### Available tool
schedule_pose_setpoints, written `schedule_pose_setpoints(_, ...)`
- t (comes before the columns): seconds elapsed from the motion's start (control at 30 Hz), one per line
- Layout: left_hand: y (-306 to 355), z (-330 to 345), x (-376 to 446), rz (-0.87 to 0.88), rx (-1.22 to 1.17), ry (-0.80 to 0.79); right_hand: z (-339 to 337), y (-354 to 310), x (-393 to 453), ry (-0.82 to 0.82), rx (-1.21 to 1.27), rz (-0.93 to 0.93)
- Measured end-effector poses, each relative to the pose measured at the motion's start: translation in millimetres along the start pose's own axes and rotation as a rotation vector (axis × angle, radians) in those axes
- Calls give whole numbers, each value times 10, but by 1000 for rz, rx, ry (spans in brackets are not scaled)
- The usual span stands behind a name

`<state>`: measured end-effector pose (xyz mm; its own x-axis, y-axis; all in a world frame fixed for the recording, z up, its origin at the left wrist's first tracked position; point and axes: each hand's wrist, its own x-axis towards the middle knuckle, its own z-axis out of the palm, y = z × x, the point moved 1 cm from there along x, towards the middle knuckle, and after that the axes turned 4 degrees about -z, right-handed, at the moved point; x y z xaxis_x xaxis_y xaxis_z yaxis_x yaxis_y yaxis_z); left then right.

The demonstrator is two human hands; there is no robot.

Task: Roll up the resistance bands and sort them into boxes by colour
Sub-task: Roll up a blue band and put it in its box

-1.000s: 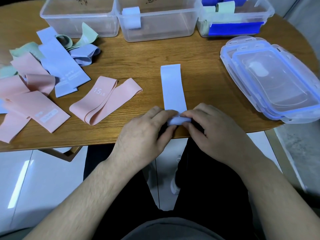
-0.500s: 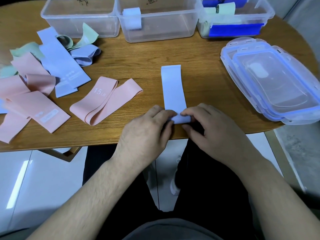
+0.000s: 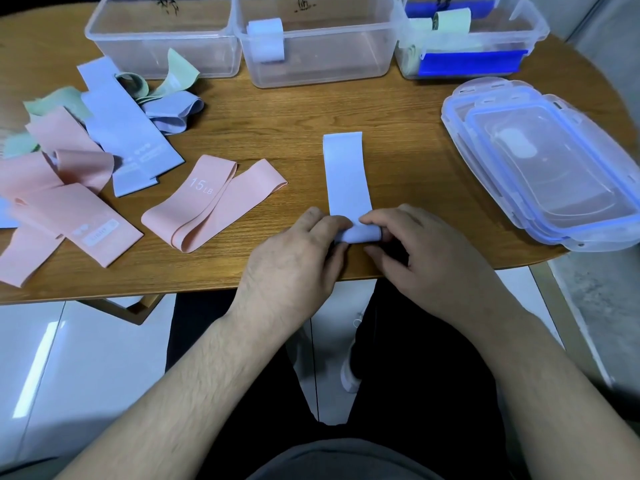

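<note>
A brown wooden counter stands on a white tiled floor. Near the front edge lies a pale blue band, flat and pointing away, with its near end rolled up. The left hand and the right hand both pinch that roll, their fingers curled round it. To the left lies a pink band and a messy pile of bands. Three clear boxes stand at the far side. The middle one holds a rolled pale blue band. Stacked lids lie on the right
</note>
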<state>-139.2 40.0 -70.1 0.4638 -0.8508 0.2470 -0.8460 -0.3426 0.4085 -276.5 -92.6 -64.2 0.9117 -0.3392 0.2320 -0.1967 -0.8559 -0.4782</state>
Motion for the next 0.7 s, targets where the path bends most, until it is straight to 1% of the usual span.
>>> schedule_pose_setpoints(0.2, 7, -9, 16, -17, 16, 0, 27, -7, 58, -6, -26, 7)
schedule_pose_setpoints(0.57, 66, -20, -121, 63, -3, 23, 5, -99, -159, 39, -56, -17)
schedule_pose_setpoints(0.7, 83, -25, -182, 86, 11, 38, 0, -110, -209, 24, -58, -27)
